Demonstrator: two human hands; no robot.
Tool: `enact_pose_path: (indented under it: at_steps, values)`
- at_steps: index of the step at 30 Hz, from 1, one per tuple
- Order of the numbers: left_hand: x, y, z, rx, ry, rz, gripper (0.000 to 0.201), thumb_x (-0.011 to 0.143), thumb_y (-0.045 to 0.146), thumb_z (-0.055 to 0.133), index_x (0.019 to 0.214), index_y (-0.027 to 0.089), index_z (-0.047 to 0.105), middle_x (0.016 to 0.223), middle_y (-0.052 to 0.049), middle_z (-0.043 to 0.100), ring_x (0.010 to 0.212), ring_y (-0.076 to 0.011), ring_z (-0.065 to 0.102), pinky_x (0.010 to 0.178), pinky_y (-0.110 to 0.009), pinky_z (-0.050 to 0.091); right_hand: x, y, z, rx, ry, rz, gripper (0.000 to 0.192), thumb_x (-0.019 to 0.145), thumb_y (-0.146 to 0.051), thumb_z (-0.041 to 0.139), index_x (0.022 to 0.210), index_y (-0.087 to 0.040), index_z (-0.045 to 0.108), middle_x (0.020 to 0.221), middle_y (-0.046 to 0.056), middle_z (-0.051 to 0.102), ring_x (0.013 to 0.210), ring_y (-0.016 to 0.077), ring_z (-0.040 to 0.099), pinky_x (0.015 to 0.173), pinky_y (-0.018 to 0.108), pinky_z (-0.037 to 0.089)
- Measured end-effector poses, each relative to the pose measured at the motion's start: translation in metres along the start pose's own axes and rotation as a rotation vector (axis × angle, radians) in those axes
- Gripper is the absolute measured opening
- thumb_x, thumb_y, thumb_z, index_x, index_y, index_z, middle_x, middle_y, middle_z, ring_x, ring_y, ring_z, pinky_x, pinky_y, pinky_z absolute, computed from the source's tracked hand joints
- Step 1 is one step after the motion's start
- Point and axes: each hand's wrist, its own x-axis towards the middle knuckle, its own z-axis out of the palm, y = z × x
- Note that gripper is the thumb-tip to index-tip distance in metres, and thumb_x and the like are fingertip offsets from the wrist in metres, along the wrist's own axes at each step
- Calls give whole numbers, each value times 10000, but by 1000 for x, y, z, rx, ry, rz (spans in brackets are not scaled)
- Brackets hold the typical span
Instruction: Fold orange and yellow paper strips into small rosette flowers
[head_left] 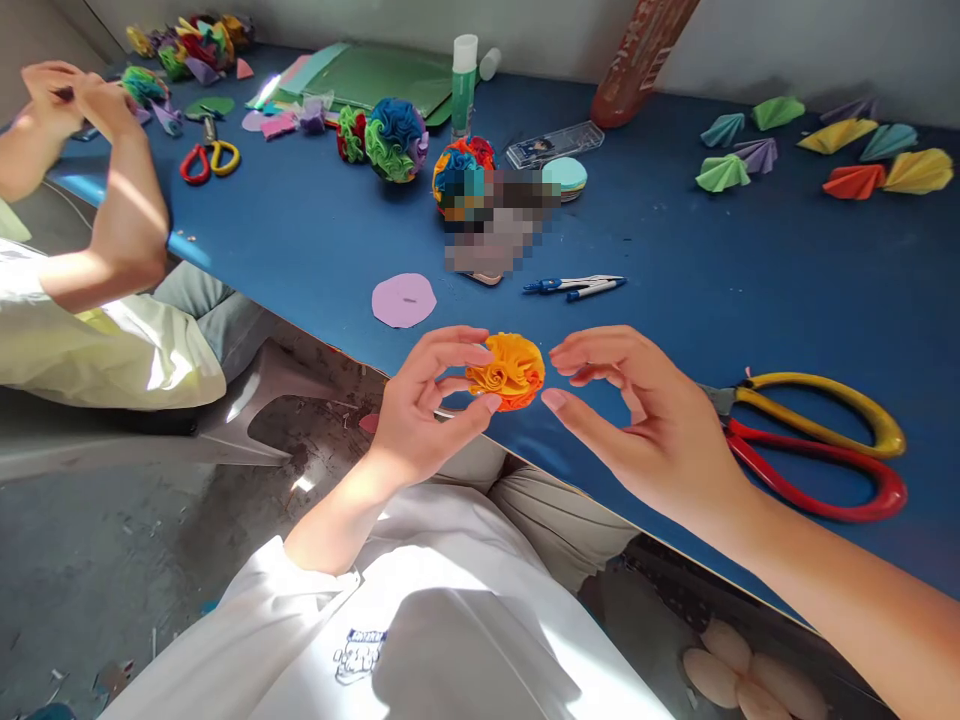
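Note:
My left hand (439, 390) holds a ruffled orange and yellow paper ball (510, 368) between thumb and fingers, above the table's near edge. Just right of the ball, my right hand (630, 400) has its thumb and fingertips apart, with a small gap to the paper and nothing between them. Large scissors (817, 440) with one yellow and one red handle lie beyond my right wrist, their blades partly hidden. A flat lilac paper disc (403, 300) lies behind my left hand, and a drawing compass (576, 286) rests behind the ball.
Ruffled balls (397, 140), a glue stick (463, 88) and a stack of round papers (564, 178) stand farther back. Folded paper pieces (847, 150) lie at the back right. At left, another person's hands (82, 100) work near small scissors (208, 158). A brown bottle (637, 65) stands at the wall.

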Motion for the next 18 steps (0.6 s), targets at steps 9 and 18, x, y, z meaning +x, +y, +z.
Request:
enact_pose_path:
  at_steps: [9,18]
  values:
    - [-5,-7,0,12,-68,4,245,786,158,673,1016,229,625,1191,-71,535,1167,-191,563,829,-275,595,3,-2,-4,-274,-64,-194,53,868,-262,590,880,-261,641,883,50,687,805,224,648,718,378,530]
    - [3,-3,-3,122,-180,31,248,827,135,624,1057,227,620,1191,-61,563,1106,-158,604,885,-249,557,4,0,-12,-395,-185,-376,152,898,-209,544,1001,-248,649,974,63,687,840,198,654,729,326,523]
